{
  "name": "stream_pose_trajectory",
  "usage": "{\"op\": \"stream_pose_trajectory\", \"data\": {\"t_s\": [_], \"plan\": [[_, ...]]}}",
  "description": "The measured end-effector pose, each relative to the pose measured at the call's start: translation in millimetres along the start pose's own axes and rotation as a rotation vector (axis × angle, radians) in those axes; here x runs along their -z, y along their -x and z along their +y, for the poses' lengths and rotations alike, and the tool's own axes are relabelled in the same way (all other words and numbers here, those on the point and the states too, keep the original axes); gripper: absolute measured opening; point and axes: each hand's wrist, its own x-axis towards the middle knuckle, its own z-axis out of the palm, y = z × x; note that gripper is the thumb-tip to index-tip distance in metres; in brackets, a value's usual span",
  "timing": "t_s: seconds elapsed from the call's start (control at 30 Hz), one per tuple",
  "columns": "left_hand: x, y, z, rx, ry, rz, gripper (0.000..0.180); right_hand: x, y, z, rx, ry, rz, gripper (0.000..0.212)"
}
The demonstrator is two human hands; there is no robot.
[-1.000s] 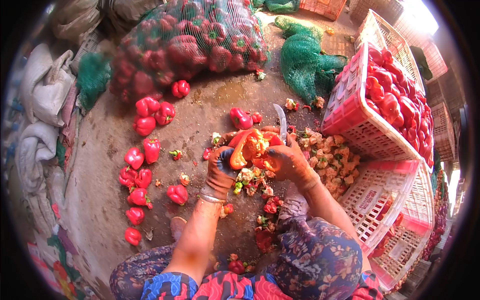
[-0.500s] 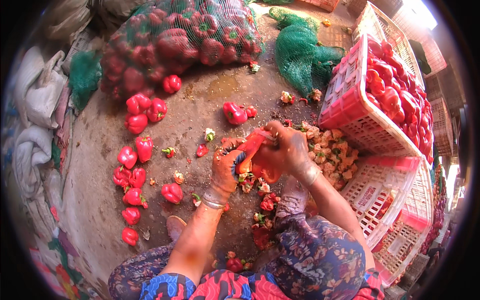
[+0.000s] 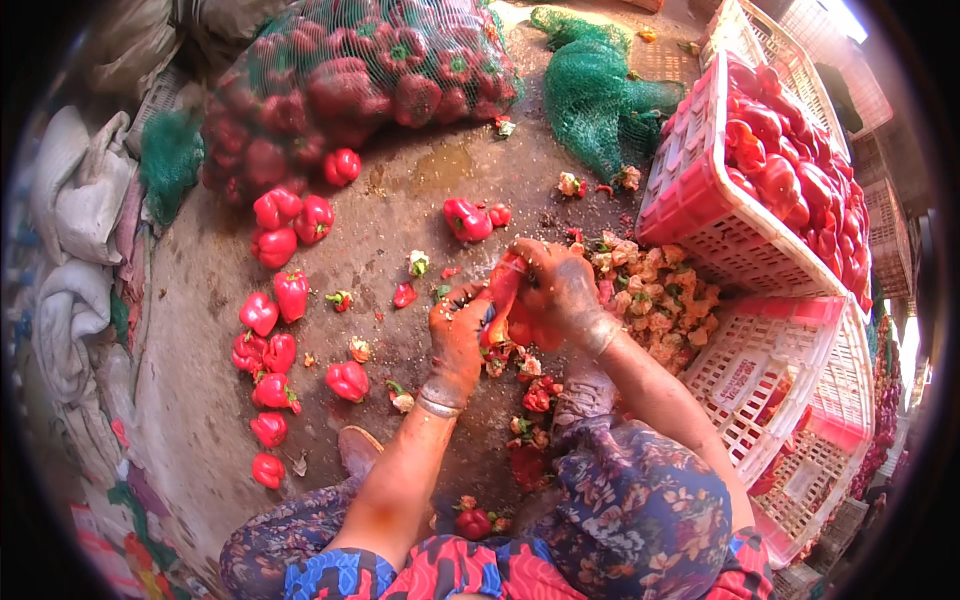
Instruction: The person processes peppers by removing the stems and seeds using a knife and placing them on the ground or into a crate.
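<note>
A cut-open red bell pepper (image 3: 504, 290) is being held over the floor's (image 3: 205, 300) middle, gripped by the curled fingers of the left hand (image 3: 458, 342) and right hand (image 3: 562, 292). Much coring is apparently being evidenced by heaped cores (image 3: 660, 308) and a full crate (image 3: 682, 170) toward the right edge; whole bell peppers (image 3: 347, 381) are being left uncut leftward and in a mesh sack (image 3: 497, 55) toward the far edge.

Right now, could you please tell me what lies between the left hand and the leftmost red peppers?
Between the left hand and the leftmost red peppers, the head view shows one lone red pepper, pale cores and small scraps.
</note>
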Motion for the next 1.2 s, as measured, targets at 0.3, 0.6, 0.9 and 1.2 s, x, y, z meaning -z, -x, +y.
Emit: {"op": "stream_pose_trajectory", "data": {"t_s": [0.3,0.6,0.9,1.2], "plan": [[7,-2,6,0.040,0.085,-0.079,0.017,-24,9,34,-0.516,-0.875,0.090,0.021],[7,3,-18,0.044,0.178,0.037,0.025,-28,19,70,-0.614,-0.735,0.069,0.020],[-29,-4,80,-0.248,0.142,-0.215,0.033,-16,55,117,-0.905,-1.489,0.349,0.016],[-146,67,112,-0.360,0.310,-1.150,0.056,20,6,-18,-0.767,-1.635,-0.448,0.019]]}}
